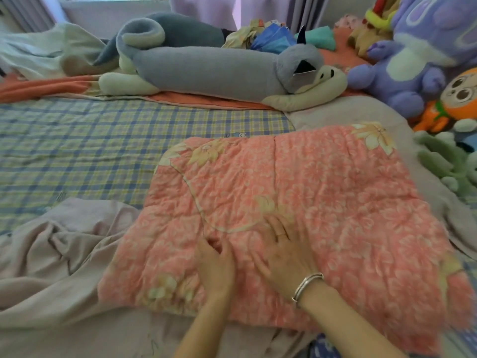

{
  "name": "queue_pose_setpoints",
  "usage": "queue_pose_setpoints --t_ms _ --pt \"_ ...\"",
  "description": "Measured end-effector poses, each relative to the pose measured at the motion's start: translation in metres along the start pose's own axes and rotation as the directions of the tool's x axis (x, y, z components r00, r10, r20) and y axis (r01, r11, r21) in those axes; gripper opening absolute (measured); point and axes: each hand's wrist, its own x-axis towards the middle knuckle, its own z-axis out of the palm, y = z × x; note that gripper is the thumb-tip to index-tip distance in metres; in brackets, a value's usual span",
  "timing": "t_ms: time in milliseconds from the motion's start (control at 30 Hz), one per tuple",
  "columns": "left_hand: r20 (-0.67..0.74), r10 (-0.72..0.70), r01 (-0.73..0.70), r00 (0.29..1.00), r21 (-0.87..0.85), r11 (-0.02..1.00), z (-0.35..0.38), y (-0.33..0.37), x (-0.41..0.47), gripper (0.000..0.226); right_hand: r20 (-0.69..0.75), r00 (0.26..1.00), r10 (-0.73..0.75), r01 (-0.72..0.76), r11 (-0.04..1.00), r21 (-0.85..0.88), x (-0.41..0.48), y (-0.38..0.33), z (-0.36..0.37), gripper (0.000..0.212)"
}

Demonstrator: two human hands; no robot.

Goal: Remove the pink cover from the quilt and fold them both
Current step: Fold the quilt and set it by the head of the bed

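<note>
Quilt (pixel 296 202) looks folded; left hand (pixel 215 264) and right hand (pixel 284 251) press it, each grip spread flat; pink cover (pixel 64 254), off, awaits folding.

The quilt (pixel 322 192), coral-pink with a pale floral print and stitched padding, lies folded into a thick, wrinkled rectangular bundle on the bed. The pink cover (pixel 64 254), plain pale pink, lies unfolded and crumpled, bunched against the quilt's left edge and visible along its near and right edges.

quilt (pixel 296 192): puckered matt cloth | cover (pixel 59 264): smooth matt cloth
</note>
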Motion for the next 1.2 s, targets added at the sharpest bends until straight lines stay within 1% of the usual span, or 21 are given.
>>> queue_pose_setpoints --t_ms 67,133,167,200,233,267,300,367,467,600,667,733,767,833,867,900,933,1033,1100,1167,1200 --pt "-0.018 -0.185 0.184 0.983 -0.063 0.981 0.002 -0.018 -0.032 0.021 0.021 1.000 0.007 -0.006 0.999 -0.041 -0.027 0.006 0.004 0.061" --pt "-0.022 -0.422 0.407 0.906 -0.223 0.886 0.007 -0.042 -0.056 0.044 0.067 0.998 -0.009 0.013 0.998 -0.063 -0.046 0.012 0.006 0.082" --pt "0.022 -0.547 0.524 0.837 -0.322 0.788 0.010 -0.052 -0.064 0.071 0.103 0.994 -0.024 0.031 0.997 -0.068 -0.054 0.014 0.006 0.092" --pt "0.117 -0.658 0.644 0.744 -0.388 0.659 0.012 -0.058 -0.071 0.101 0.138 0.989 -0.047 0.059 0.995 -0.079 -0.060 0.016 0.006 0.100" --pt "0.243 -0.715 0.731 0.655 -0.444 0.518 0.015 -0.069 -0.076 0.123 0.174 0.982 -0.080 0.097 0.991 -0.093 -0.067 0.019 0.006 0.105" --pt "0.395 -0.706 0.791 0.588 -0.464 0.400 0.018 -0.077 -0.081 0.126 0.206 0.972 -0.115 0.140 0.984 -0.108 -0.074 0.022 0.008 0.110" --pt "0.530 -0.646 0.828 0.550 -0.449 0.336 0.020 -0.078 -0.084 0.115 0.240 0.960 -0.144 0.178 0.976 -0.127 -0.078 0.025 0.010 0.118" --pt "0.662 -0.538 0.850 0.522 -0.452 0.269 0.026 -0.081 -0.081 0.090 0.281 0.945 -0.165 0.209 0.968 -0.136 -0.083 0.033 0.015 0.132" --pt "0.720 -0.467 0.857 0.513 -0.459 0.234 0.037 -0.082 -0.074 0.090 0.276 0.944 -0.183 0.223 0.967 -0.124 -0.078 0.035 0.021 0.139" --pt "0.720 -0.510 0.880 0.470 -0.427 0.208 0.045 -0.085 -0.069 0.097 0.250 0.946 -0.208 0.246 0.960 -0.136 -0.079 0.034 0.026 0.148" --pt "0.727 -0.484 0.871 0.487 -0.446 0.206 0.044 -0.079 -0.067 0.088 0.225 0.950 -0.215 0.252 0.955 -0.154 -0.084 0.036 0.027 0.159" --pt "0.705 -0.462 0.840 0.538 -0.491 0.229 0.044 -0.067 -0.064 0.077 0.205 0.954 -0.220 0.255 0.952 -0.166 -0.093 0.039 0.027 0.162" --pt "0.683 -0.448 0.816 0.577 -0.515 0.265 0.044 -0.058 -0.062 0.079 0.196 0.957 -0.213 0.247 0.954 -0.170 -0.099 0.041 0.027 0.161" --pt "0.607 -0.449 0.753 0.656 -0.563 0.340 0.047 -0.036 -0.060 0.101 0.168 0.971 -0.169 0.197 0.967 -0.164 -0.106 0.045 0.029 0.158" --pt "0.569 -0.474 0.737 0.672 -0.576 0.354 0.049 -0.024 -0.061 0.112 0.138 0.981 -0.136 0.157 0.975 -0.156 -0.107 0.047 0.029 0.153" --pt "0.529 -0.496 0.719 0.688 -0.587 0.372 0.050 -0.014 -0.061 0.114 0.089 0.989 -0.115 0.128 0.979 -0.158 -0.105 0.050 0.030 0.143" --pt "0.478 -0.515 0.692 0.711 -0.604 0.395 0.052 -0.003 -0.061 0.106 0.029 0.995 -0.100 0.103 0.981 -0.166 -0.101 0.052 0.031 0.128" --pt "0.417 -0.506 0.642 0.755 -0.628 0.440 0.058 0.022 -0.056 0.074 -0.163 0.984 -0.066 0.027 0.973 -0.230 -0.073 0.058 0.034 0.064" --pt "0.417 -0.487 0.631 0.767 -0.627 0.457 0.062 0.034 -0.052 0.065 -0.216 0.976 -0.018 -0.036 0.969 -0.245 -0.052 0.061 0.031 0.054" --pt "0.426 -0.463 0.625 0.777 -0.607 0.490 0.062 0.041 -0.048 0.061 -0.297 0.955 -0.001 -0.076 0.966 -0.248 -0.035 0.066 0.028 0.055" --pt "0.422 -0.459 0.620 0.782 -0.602 0.503 0.063 0.043 -0.046 0.061 -0.289 0.957 0.016 -0.084 0.971 -0.224 -0.028 0.068 0.024 0.060"
